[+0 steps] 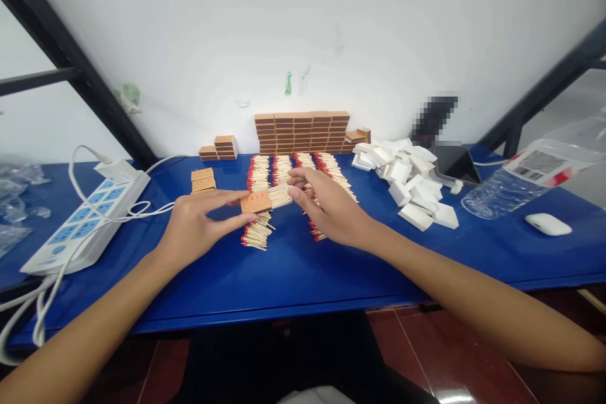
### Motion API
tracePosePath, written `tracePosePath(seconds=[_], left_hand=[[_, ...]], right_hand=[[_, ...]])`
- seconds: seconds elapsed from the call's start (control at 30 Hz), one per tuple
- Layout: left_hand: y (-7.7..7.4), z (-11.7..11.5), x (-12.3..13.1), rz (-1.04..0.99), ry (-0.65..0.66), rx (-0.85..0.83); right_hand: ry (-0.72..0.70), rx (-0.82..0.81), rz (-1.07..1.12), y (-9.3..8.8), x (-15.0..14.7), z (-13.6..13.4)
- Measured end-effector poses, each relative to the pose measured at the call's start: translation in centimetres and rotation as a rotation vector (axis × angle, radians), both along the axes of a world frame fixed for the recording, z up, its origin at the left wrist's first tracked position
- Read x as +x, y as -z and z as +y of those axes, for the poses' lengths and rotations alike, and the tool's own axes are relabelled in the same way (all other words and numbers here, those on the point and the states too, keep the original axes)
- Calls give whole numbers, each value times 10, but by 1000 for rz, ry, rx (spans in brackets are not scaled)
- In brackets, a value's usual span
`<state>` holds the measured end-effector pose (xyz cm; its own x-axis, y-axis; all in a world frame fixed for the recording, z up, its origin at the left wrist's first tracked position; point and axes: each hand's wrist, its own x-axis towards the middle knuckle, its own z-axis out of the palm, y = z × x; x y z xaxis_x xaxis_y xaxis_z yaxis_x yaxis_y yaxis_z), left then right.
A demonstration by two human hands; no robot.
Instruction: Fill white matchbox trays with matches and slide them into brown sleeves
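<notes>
My left hand [189, 221] grips an orange-brown matchbox sleeve [256, 202] between thumb and fingers, above the blue table. A pale tray of matches [280, 196] meets the right end of the sleeve; how far it sits inside cannot be told. At the tray's outer end, my right hand [326, 205] pinches it between thumb and fingertips. Behind and under both hands lie rows of loose red-tipped matches [258, 172], partly covered by the hands. More matches [257, 235] lie just below the sleeve.
Stacked matchboxes [303, 134] line the wall, with smaller stacks [222, 147] to their left. White empty trays [411, 170] are heaped at right, near a dark device [457, 164], a clear plastic bottle [497, 196] and a white case [548, 224]. A power strip [85, 221] with cables occupies the left.
</notes>
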<state>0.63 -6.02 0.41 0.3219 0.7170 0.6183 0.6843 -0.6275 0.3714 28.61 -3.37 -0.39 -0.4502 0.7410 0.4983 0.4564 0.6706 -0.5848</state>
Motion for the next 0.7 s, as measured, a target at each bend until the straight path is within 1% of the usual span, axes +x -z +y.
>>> tracePosePath(seconds=[0.1,0.2,0.27,0.4,0.5,0.57,0.67,0.7], left_hand=[[1,-1,2,-36,-38,22],[2,-3,5,-49,-28,41],[4,-4,8,-50,-9,55],[6,-4,14,-43,18,104],[2,-5,11,-22,20,126],[-2,-7,2,12,15,116],[-5,-12,-25,114,3,35],[-3,-14,-36,145,-56,6]], right_hand=[[-97,-177,-71,2,-5,-9],[-202,-291,-120,3,-13,-20],[-243,-322,-127,2,-16,-26],[-272,-315,-151,1,-19,-32],[-253,-237,-184,1,-18,-30],[-189,-112,-199,1,-16,-24],[-1,173,-196,-8,0,-2],[82,262,-206,-15,10,6]])
